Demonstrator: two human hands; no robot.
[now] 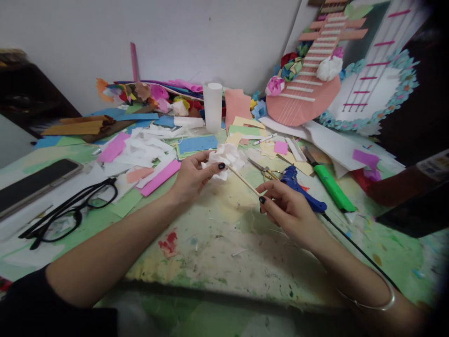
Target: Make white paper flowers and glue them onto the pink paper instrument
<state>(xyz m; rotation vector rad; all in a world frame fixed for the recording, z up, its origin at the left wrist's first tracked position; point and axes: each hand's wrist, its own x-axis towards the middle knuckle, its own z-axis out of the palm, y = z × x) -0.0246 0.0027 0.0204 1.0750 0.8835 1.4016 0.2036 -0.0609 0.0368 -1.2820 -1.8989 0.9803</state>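
A white paper flower (229,157) sits at the far end of a thin wooden stick (245,180). My left hand (196,175) pinches the flower at its base, where the stick meets the paper. Lower on the stick, my right hand (286,206) grips its near end between thumb and fingers. Both are held above the table, stick slanting down to the right. Just behind my right hand lies a blue glue gun (305,192) with a black cord. Scissors (264,169) rest close by, their blades pointing toward the flower.
A green-handled cutter (331,185) lies at right. Black glasses (70,215) and a phone (38,185) are at left. Paper scraps (150,145) cover the table's back half. A white cylinder (212,107) stands near the wall; a paper guitar (305,100) leans behind.
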